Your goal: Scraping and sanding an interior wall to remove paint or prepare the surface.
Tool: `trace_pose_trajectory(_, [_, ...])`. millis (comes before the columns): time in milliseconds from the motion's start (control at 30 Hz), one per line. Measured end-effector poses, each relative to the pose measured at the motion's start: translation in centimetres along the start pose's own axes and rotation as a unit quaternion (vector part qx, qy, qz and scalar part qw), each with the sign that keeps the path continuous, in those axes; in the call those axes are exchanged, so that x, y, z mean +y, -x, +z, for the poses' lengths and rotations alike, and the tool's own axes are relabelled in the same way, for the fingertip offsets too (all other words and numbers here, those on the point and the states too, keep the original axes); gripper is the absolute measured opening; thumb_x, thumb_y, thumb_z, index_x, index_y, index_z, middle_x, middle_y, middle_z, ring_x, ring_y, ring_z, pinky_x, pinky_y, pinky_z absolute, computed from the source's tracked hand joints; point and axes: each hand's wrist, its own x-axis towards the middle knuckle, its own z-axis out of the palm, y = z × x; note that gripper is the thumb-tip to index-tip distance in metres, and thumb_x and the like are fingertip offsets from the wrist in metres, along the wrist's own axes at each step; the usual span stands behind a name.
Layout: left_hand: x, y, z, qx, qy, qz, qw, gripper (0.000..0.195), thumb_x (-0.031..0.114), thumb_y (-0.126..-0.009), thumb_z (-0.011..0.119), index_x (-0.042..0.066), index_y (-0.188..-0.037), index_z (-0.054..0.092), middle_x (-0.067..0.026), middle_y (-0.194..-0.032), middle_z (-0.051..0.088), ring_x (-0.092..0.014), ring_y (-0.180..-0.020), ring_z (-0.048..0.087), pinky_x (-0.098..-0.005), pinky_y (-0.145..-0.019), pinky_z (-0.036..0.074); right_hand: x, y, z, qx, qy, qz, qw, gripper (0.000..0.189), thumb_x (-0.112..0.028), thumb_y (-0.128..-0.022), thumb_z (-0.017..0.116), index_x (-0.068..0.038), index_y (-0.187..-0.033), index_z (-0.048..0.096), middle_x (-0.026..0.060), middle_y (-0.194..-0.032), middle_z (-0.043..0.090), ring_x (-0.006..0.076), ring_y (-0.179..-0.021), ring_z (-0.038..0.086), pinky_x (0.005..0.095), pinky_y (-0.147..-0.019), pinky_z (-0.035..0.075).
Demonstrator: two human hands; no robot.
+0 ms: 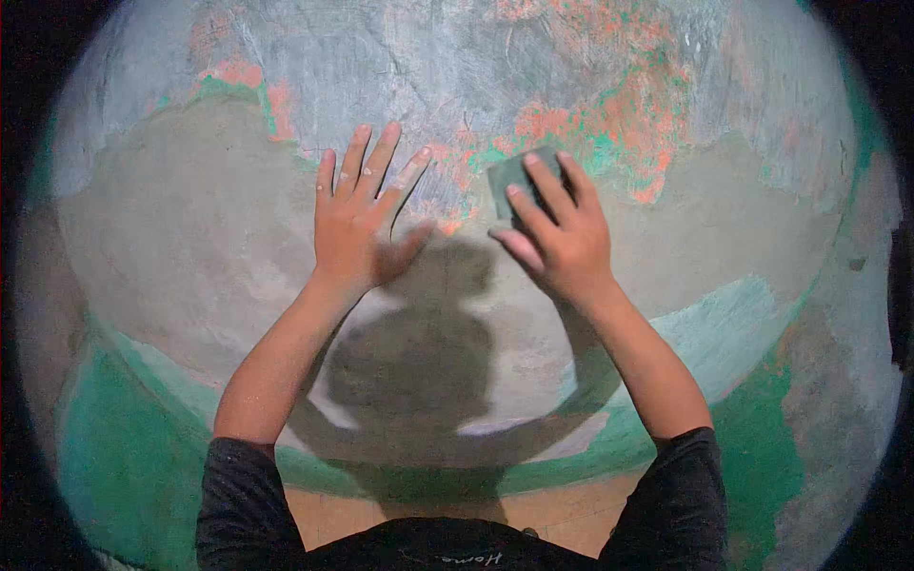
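Observation:
My left hand [359,203] lies against the patchy painted wall [214,235], its fingers spread and nothing in it. White dust or filler marks several of its fingers. To its right, my right hand [564,221] presses a squarish grey-green abrasive pad [508,177] to the wall, fingertips over its face and thumb apart from it. Whether the pad is folded sandpaper or a sponge cannot be told. Around the pad, orange and bright green patches [628,135] show through worn grey paint. Smooth grey-beige filler covers the wall below both hands.
A green painted band [571,467] runs along the wall's lower part, with a pale blue-green patch [721,321] at the right. Tan flooring [335,517] shows at the bottom. My shadow [421,357] darkens the wall between my arms. A dark object [901,300] stands at the far right rim.

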Motion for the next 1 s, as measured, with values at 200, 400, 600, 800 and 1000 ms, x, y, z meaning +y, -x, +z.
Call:
trace_pose_trajectory(200, [-0.1, 0.2, 0.0, -0.003, 0.013, 0.006, 1.0, 0.076, 0.036, -0.069, 0.079, 0.022, -0.14, 0.053, -0.013, -0.155, 0.035, -0.038, -0.143, 0.03, -0.0603, -0.112, 0.023, 0.3, -0.1, 1.3, 0.076, 0.026, 0.051, 0.995, 0.043, -0.028, -0.068, 0.084, -0.006, -0.101, 0.067, 0.0133, -0.132, 0.058, 0.0442, -0.122, 0.049, 0.0508, -0.098, 0.047])
trace_pose_trajectory(400, [-0.5, 0.8, 0.3, -0.004, 0.012, -0.005, 1.0, 0.082, 0.038, -0.068, 0.08, 0.029, -0.143, 0.049, -0.0086, -0.157, 0.033, -0.034, -0.144, 0.029, -0.0578, -0.115, 0.021, -0.8, 0.4, 2.1, 0.041, -0.021, 0.029, 0.999, 0.048, -0.024, -0.066, 0.086, -0.005, -0.105, 0.065, 0.0152, -0.132, 0.058, 0.0421, -0.119, 0.051, 0.0493, -0.1, 0.044])
trace_pose_trajectory(600, [-0.6, 0.8, 0.1, -0.002, 0.009, -0.005, 1.0, 0.079, 0.04, -0.069, 0.079, 0.028, -0.142, 0.05, -0.0092, -0.157, 0.033, -0.034, -0.144, 0.03, -0.0578, -0.115, 0.02, -3.1, 1.2, 2.6, -0.026, -0.049, -0.046, 0.997, 0.047, -0.023, -0.07, 0.081, -0.011, -0.114, 0.068, 0.0122, -0.131, 0.06, 0.0391, -0.116, 0.053, 0.0469, -0.098, 0.045])
trace_pose_trajectory(800, [-0.3, 0.6, 0.0, -0.009, 0.03, -0.01, 0.999, 0.08, 0.038, -0.068, 0.08, 0.029, -0.142, 0.051, -0.0087, -0.157, 0.033, -0.034, -0.144, 0.03, -0.0581, -0.115, 0.02, -1.5, 0.2, 2.0, 0.031, 0.031, 0.008, 0.999, 0.043, -0.026, -0.072, 0.079, -0.013, -0.111, 0.068, 0.0095, -0.131, 0.059, 0.0371, -0.113, 0.055, 0.0454, -0.094, 0.047])
trace_pose_trajectory(1000, [-0.6, 1.1, -0.1, -0.021, 0.031, -0.019, 0.999, 0.08, 0.036, -0.067, 0.081, 0.029, -0.141, 0.051, -0.0085, -0.157, 0.033, -0.034, -0.144, 0.03, -0.0591, -0.114, 0.021, 0.0, 0.3, 1.9, 0.06, 0.054, 0.039, 0.996, 0.041, -0.02, -0.072, 0.08, -0.012, -0.11, 0.069, 0.0101, -0.126, 0.062, 0.035, -0.11, 0.056, 0.0448, -0.09, 0.047])
